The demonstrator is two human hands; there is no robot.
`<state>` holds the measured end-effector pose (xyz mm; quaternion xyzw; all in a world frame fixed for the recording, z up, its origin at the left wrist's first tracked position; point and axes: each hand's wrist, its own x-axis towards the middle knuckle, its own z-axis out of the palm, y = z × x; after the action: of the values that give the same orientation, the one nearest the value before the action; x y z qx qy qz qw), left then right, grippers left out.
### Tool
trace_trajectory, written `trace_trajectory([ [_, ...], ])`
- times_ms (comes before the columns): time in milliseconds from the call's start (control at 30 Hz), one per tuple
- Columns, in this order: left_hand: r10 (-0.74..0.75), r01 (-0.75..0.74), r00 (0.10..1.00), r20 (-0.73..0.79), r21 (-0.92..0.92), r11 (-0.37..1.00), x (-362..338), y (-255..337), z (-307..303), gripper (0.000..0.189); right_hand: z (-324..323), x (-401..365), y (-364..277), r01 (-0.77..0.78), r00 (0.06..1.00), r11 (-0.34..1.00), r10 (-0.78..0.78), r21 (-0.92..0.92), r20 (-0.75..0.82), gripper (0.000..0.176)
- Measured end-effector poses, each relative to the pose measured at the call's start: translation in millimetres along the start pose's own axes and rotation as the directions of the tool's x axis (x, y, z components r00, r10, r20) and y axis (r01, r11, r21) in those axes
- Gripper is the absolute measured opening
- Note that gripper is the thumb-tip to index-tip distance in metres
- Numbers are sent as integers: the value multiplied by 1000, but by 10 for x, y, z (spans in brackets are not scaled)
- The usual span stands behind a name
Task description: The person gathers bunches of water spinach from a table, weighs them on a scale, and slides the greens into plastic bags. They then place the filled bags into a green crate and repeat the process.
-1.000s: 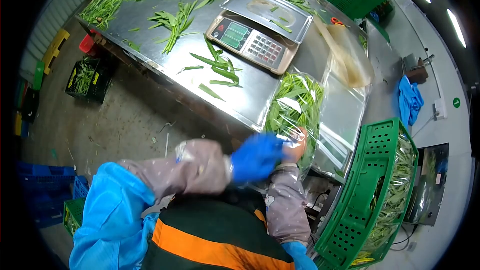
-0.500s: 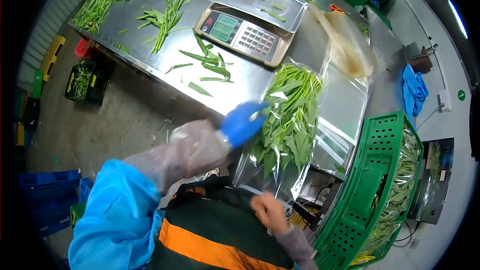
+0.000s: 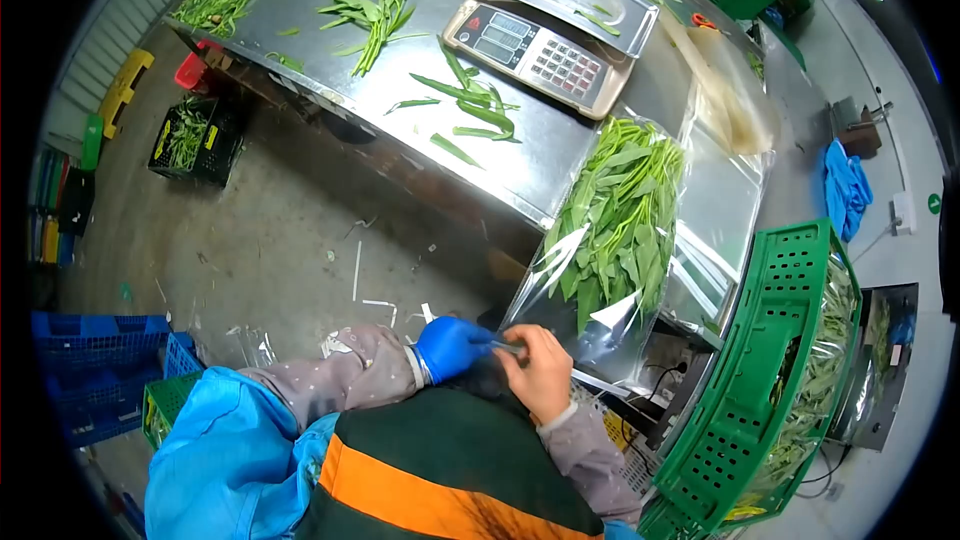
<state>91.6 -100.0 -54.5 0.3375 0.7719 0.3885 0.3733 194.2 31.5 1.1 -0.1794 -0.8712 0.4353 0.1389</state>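
Observation:
My left hand (image 3: 450,348), in a blue glove, meets my right hand (image 3: 540,375), which is bare, in front of my dark apron (image 3: 420,440). Their fingertips are pinched together on something small and thin that I cannot make out. Just beyond my right hand lies a clear plastic bag (image 3: 620,340) of leafy green vegetables (image 3: 625,210). It rests on the metal table (image 3: 340,80), its lower end hanging over the edge. Neither hand holds the filled part of the bag.
A digital scale (image 3: 540,55) with a metal pan stands behind the bag. Loose leaves (image 3: 480,105) and stems lie left of it. A green crate (image 3: 750,370) of bagged greens stands at right. Blue crates (image 3: 100,360) and a black crate (image 3: 195,140) are on the left.
My left hand has left the bag of greens and come down toward my body. My right hand has risen slightly to meet it. The view has shifted a little left.

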Motion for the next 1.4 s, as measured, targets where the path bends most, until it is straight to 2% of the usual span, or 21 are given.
trace_trajectory([
  [200, 61, -77, 993, 102, 155, 985, 22, 78, -201, 23, 54, 104, -97, 125, 990, 988, -118, -93, 79, 17],
  [267, 90, -70, 993, 72, -254, 965, 238, -19, -366, 52, 37, 128, -106, 167, 982, 981, -157, -101, 106, 16],
  [367, -105, 78, 983, -149, -175, 981, 723, 378, -402, 56, 47, 123, -26, 175, 978, 983, -167, -54, 126, 19],
  [433, -117, 116, 984, -131, -12, 993, 789, 787, -404, 48, -160, -78, -23, -24, 971, 998, 9, 59, 237, 22],
  [500, 44, -75, 976, -215, -138, 988, 846, 530, -295, 38, -603, -591, 16, -203, 965, 953, 155, 225, 212, 21],
  [533, 114, -168, 959, -258, -199, 966, 848, 410, -250, 34, -812, -1134, 387, -474, 820, 880, 434, 19, 374, 19],
  [567, 187, -246, 935, -300, -171, 954, 846, 387, -254, 21, -944, -1874, 999, -337, 672, 860, 505, -383, 542, 12],
  [633, 321, -318, 927, -191, 49, 947, 853, 389, -383, 17, -1228, -3133, 1661, 87, 887, 728, 254, -680, 385, 27],
  [700, 410, -402, 895, -175, 78, 912, 822, 296, -391, 21, -1449, -2585, 1243, -209, 779, 679, 550, -704, 300, 32],
  [733, 486, -455, 859, -162, 193, 869, 817, 313, -410, 23, -1435, -2339, 1178, -556, 549, 569, 799, -606, 246, 34],
  [767, 571, -510, 807, -154, 306, 804, 863, 340, -429, 26, -1275, -1965, 1135, -411, 908, 792, 399, -452, -127, 30],
  [900, 767, -647, 639, -58, 499, 577, 854, 454, -457, 23, -953, -816, 1322, -172, 873, 808, -139, -564, -466, 21],
  [967, 776, -663, 630, -27, 500, 556, 831, 542, -471, 18, -806, -574, 1423, -275, 813, 954, 165, -119, -559, 21],
  [1033, 762, -676, 645, -59, 420, 605, 865, 646, -539, 16, -1024, -396, 1194, 23, 896, 899, -212, -437, -389, 15],
  [1100, 716, -630, 682, -148, 377, 678, 958, 818, -654, 16, -1292, -245, 936, -38, 877, 956, -109, -292, -469, 11],
  [1167, 371, -437, 886, -278, -231, 869, 1173, 1301, -906, 25, -1787, 48, 681, -52, 799, 997, 12, -49, -601, 14],
  [1200, 642, -647, 754, -141, 11, 762, 1332, 1656, -1273, 29, -2105, 263, 489, 52, 769, 999, -47, -12, -638, 13],
  [1267, 559, -564, 823, -103, -271, 780, 1377, 2577, -1737, 23, -2799, 660, -45, 198, 718, 979, -109, 51, -688, 10],
  [1333, 600, -594, 798, -64, -255, 763, 1399, 3268, -2103, 29, -3299, 947, -458, 367, 691, 923, -189, 114, -698, 10],
  [1367, 646, -690, 723, -244, -203, 695, 1454, 3406, -2181, 29, -3455, 1077, -585, 432, 688, 870, -149, 237, -710, 9],
  [1400, 656, -662, 744, -126, -275, 697, 1552, 3576, -2285, 26, -3555, 1185, -691, 468, 697, 829, -133, 307, -705, 8],
])
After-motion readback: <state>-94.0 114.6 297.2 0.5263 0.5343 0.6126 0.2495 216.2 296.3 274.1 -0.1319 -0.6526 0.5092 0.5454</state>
